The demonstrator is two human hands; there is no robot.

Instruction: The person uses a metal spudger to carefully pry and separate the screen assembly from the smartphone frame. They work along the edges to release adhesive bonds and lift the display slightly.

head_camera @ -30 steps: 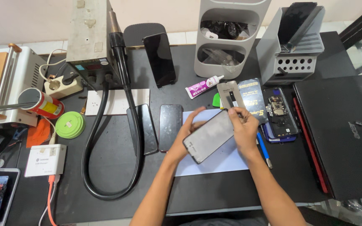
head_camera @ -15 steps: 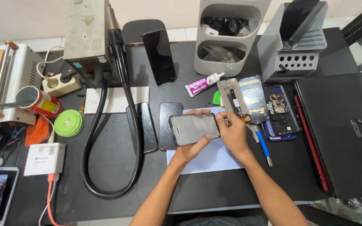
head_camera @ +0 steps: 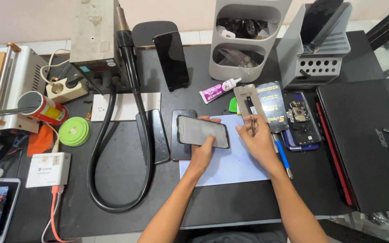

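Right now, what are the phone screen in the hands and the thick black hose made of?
The phone screen under the left hand looks like smooth glass: flat, dark, faintly shiny. The hose looks like matte rubber or soft plastic, since it bends in a loop.

A dark bench [head_camera: 230, 202] carries a closed black laptop [head_camera: 365, 144] at its right edge, a grey organiser [head_camera: 244, 40] along the back, a pale sheet [head_camera: 230, 164] near the front, and a green round tin [head_camera: 74, 131] toward the left.
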